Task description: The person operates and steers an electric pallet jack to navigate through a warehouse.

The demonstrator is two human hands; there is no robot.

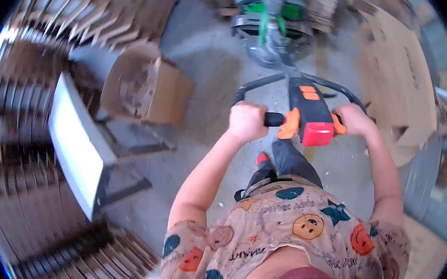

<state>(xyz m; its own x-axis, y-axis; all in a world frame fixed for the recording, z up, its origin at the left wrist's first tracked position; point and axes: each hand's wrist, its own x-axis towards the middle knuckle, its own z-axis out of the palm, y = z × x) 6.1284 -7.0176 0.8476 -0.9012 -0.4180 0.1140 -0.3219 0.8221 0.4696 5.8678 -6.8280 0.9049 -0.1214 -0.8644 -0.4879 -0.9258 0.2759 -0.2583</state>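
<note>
In front of me is the black tiller handle point(311, 106) of a powered pallet truck, with orange controls and a red end button. Its green and black body point(298, 12) stands at the far end of the tiller, upright on the floor. My left hand point(247, 123) is closed around the black grip on the left side of the handle. On the other side, my right hand point(354, 119) wraps round the right grip, beside an orange lever. That right grip is mostly hidden under the fingers.
An open cardboard box point(168, 89) with brown pieces inside stands to the left. Nearer is a white-topped table point(77, 142). Stacks of flat cardboard point(108, 2) line the left side; large cardboard sheets point(399, 75) are on the right.
</note>
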